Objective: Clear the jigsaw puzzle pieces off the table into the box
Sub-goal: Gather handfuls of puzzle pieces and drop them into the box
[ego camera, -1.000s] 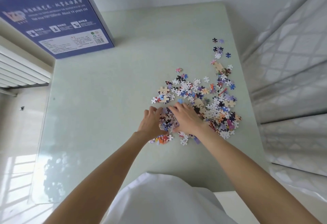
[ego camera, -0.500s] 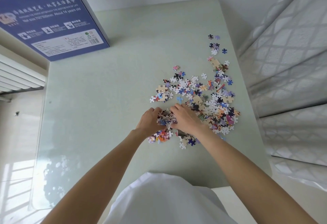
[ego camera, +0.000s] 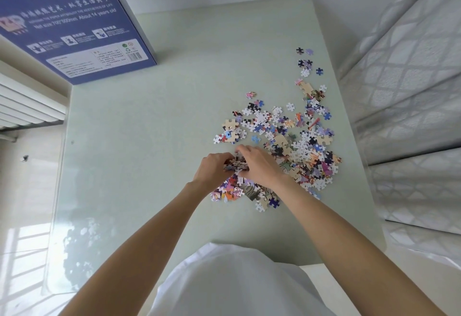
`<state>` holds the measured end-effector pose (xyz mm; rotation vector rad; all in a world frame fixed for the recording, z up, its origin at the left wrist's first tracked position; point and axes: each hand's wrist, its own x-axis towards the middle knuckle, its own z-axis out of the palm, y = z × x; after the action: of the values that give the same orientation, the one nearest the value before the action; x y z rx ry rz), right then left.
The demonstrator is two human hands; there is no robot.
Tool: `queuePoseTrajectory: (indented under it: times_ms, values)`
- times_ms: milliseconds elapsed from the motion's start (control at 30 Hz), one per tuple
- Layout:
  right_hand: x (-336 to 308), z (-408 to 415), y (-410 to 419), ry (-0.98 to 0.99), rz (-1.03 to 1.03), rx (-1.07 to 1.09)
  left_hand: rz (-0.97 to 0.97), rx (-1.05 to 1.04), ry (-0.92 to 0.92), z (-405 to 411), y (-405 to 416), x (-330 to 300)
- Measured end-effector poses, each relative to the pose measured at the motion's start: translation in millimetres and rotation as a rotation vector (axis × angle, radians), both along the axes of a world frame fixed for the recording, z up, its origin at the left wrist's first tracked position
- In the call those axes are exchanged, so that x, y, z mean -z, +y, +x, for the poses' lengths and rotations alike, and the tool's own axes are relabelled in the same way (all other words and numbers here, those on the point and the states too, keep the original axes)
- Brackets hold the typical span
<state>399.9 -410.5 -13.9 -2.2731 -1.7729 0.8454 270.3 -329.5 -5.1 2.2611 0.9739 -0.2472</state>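
Observation:
A heap of colourful jigsaw pieces (ego camera: 294,138) lies spread over the right half of the pale green table (ego camera: 149,141). My left hand (ego camera: 214,168) and my right hand (ego camera: 259,166) are cupped together at the near left side of the heap, gripping a bunch of pieces (ego camera: 235,164) between them, lifted a little off the table. More pieces (ego camera: 239,191) lie under and just in front of my hands. The blue puzzle box (ego camera: 69,18) stands at the far left corner of the table.
A few stray pieces (ego camera: 305,63) trail toward the far right edge of the table. A quilted white mattress (ego camera: 409,91) runs along the right side. A white radiator (ego camera: 25,98) is at the left, past the table edge.
Both hands have closed in on each other and gathered a bunch of pieces, raising it slightly. Pieces that were under the hands now show on the table in front of them.

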Motion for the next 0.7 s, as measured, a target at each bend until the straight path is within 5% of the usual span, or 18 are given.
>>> queuePoseTrajectory:
  times_ms: [700]
  values:
    - [-1, 30, -33, 0.295, 0.078, 0.276, 0.069, 0.047, 0.157, 7, -15, 8]
